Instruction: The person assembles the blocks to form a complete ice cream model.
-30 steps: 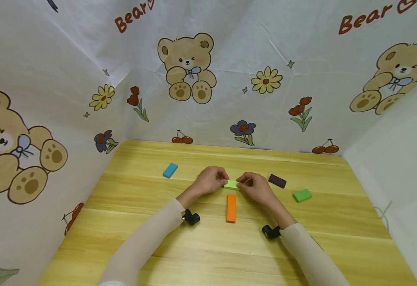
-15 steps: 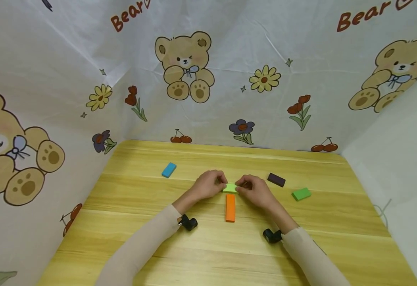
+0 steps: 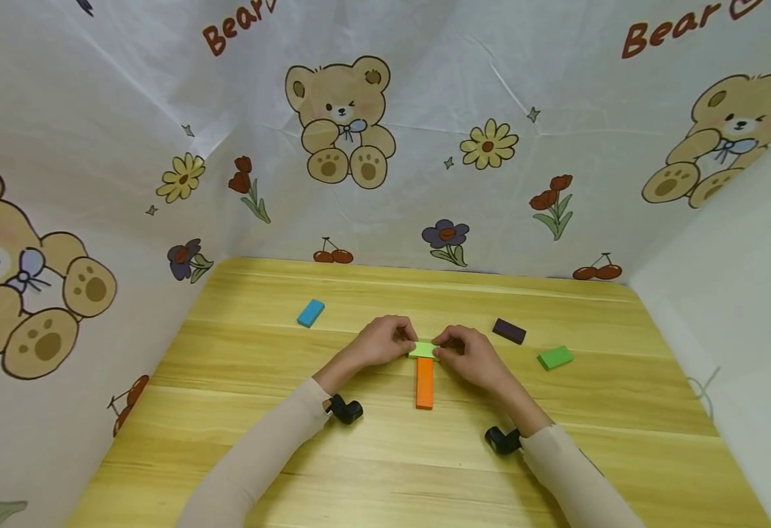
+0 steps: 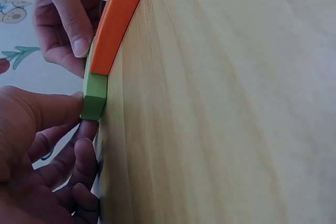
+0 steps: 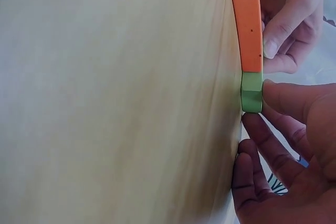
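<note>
A light green block (image 3: 423,350) lies crosswise at the far end of an orange block (image 3: 425,383), so the two form a T on the table. My left hand (image 3: 384,341) pinches the green block's left end between thumb and fingers. At its right end, my right hand (image 3: 471,353) pinches it the same way. In the left wrist view the orange block (image 4: 118,24) meets the side of the green block (image 4: 95,95). The right wrist view has the thumb of my right hand (image 5: 299,140) on the green block's near end.
A blue block (image 3: 310,313) lies at the back left of the wooden table (image 3: 385,469). To the right are a dark purple block (image 3: 509,331) and a darker green block (image 3: 555,358). A bear-print cloth (image 3: 227,110) stands behind the table's back edge.
Both hands have drawn the light green block toward the person, closing the gap to the orange block's far end. The other blocks have stayed in place.
</note>
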Tool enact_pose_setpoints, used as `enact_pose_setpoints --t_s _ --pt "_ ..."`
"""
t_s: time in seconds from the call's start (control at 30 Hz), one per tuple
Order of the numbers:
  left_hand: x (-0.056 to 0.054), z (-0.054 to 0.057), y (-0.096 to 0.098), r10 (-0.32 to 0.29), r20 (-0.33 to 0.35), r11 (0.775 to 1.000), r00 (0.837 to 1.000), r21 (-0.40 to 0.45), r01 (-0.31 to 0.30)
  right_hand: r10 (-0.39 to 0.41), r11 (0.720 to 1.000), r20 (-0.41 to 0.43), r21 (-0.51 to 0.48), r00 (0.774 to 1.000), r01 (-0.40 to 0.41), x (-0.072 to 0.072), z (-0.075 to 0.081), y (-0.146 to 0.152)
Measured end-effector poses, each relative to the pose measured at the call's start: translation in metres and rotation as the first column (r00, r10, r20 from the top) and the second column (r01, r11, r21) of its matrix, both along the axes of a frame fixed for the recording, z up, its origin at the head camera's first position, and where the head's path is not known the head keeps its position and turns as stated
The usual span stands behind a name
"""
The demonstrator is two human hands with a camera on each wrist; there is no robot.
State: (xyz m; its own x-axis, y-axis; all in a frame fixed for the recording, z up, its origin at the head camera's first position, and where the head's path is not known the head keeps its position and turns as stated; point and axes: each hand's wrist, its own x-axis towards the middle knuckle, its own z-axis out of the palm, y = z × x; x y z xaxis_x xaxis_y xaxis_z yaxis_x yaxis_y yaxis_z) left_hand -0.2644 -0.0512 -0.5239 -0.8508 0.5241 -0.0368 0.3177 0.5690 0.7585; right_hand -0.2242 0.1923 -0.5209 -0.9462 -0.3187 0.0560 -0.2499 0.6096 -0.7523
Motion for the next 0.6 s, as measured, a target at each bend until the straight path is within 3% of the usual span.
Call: enact_pose_setpoints --t_s 0.17,0.3,0.6 --pt "-0.002 -0.002 -0.001 -0.010 0.012 1.000 1.000 0.016 0.009 0.020 0.998 -0.034 0.068 0.999 -0.018 0.000 0.002 0.001" --pt "-0.002 -0.003 0.000 -0.018 0.024 0.999 1.000 0.034 0.017 0.044 0.986 -0.104 0.166 0.994 -0.026 0.009 0.006 0.001" --pt "-0.003 -0.002 -0.004 -0.020 0.057 0.999 0.998 0.042 0.017 0.193 0.911 -0.239 0.404 0.952 -0.083 0.048 0.018 -0.008"
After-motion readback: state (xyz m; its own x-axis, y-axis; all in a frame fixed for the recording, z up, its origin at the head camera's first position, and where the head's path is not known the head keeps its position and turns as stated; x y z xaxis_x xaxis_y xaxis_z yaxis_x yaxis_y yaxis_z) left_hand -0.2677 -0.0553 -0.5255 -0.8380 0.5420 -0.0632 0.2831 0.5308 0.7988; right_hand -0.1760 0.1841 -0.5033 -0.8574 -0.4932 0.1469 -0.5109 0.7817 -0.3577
